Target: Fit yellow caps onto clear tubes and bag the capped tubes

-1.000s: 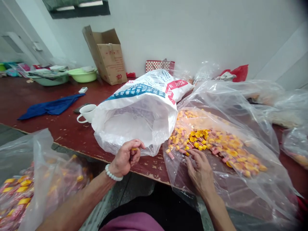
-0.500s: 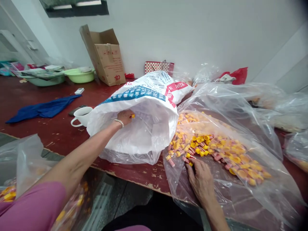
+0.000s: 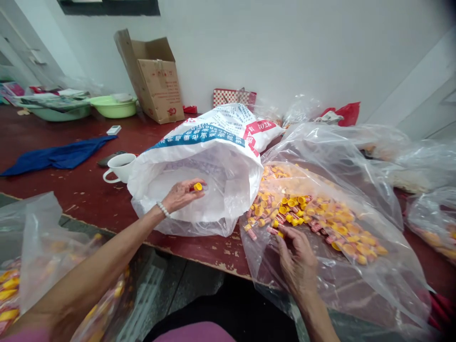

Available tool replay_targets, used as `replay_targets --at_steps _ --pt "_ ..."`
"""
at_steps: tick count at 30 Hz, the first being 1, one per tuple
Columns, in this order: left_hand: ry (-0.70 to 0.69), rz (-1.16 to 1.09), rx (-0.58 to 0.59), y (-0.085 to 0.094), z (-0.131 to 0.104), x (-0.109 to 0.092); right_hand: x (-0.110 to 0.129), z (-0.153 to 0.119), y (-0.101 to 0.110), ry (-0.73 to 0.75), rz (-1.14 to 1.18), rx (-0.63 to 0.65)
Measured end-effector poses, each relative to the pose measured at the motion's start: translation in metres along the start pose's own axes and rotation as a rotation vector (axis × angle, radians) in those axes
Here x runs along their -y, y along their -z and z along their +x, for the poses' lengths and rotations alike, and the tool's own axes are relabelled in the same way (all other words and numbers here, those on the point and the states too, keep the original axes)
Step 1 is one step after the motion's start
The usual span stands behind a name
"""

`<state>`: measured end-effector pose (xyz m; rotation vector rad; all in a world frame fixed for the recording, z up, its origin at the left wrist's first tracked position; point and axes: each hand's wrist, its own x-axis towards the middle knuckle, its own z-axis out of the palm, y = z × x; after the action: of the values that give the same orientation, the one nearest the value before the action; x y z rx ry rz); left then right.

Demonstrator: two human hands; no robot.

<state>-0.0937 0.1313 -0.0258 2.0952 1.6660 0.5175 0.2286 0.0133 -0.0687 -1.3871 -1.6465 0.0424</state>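
My left hand [image 3: 181, 194] reaches into the mouth of a white woven sack [image 3: 210, 161] lying open on the dark red table [image 3: 89, 199]. Its fingers pinch a small yellow-capped piece [image 3: 197, 186]. A white bead bracelet circles that wrist. My right hand [image 3: 297, 263] rests on a clear plastic bag [image 3: 342, 266], fingertips at the near edge of a heap of yellow caps and red-and-white pieces [image 3: 306, 213], touching one of them.
A white cup [image 3: 119, 167] stands left of the sack, with a blue cloth [image 3: 57, 156] beyond it. Green basins [image 3: 112, 105] and a cardboard box [image 3: 153, 76] stand at the back. More clear bags lie at right [image 3: 431, 218] and lower left [image 3: 39, 266].
My left hand went from the table's front edge deep into the sack, then drew back a little toward its mouth, still pinching a yellow-capped piece. The right hand stayed at the heap.
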Motion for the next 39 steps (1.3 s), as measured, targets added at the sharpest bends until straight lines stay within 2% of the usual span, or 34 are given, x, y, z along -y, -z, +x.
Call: replay_targets --at_steps 4,6,8,11,16,18,21,23,30,35,39 --pt "-0.068 -0.433 0.189 -0.02 -0.059 -0.048 0.059 0.012 0.001 0.034 0.221 0.042" --pt "-0.069 -0.612 0.254 -0.027 -0.076 -0.067 0.078 0.014 -0.001 0.055 0.271 0.09" --pt "-0.093 -0.658 0.285 -0.032 -0.085 -0.08 0.087 0.013 -0.002 0.085 0.294 0.14" --pt "-0.115 -0.702 0.343 -0.035 -0.092 -0.091 0.089 0.009 0.001 0.121 0.319 0.23" --pt "0.043 -0.972 0.472 -0.038 -0.095 -0.102 0.083 0.001 0.008 0.001 0.309 0.354" --pt "0.074 -1.026 0.483 -0.039 -0.096 -0.105 0.08 -0.003 0.006 0.054 0.259 0.37" --pt "0.055 -1.071 0.483 -0.042 -0.098 -0.108 0.076 -0.008 -0.001 0.168 0.175 0.36" --pt "0.052 -1.119 0.461 -0.044 -0.099 -0.111 0.076 -0.011 -0.007 0.175 0.142 0.33" --pt "0.153 -1.341 0.447 -0.057 -0.1 -0.116 0.089 -0.011 -0.012 0.09 0.182 0.263" --pt "0.187 -1.382 0.477 -0.059 -0.101 -0.118 0.091 -0.01 -0.006 -0.051 0.343 0.38" --pt "0.215 -1.449 0.455 -0.057 -0.104 -0.119 0.091 -0.012 -0.003 -0.097 0.406 0.351"
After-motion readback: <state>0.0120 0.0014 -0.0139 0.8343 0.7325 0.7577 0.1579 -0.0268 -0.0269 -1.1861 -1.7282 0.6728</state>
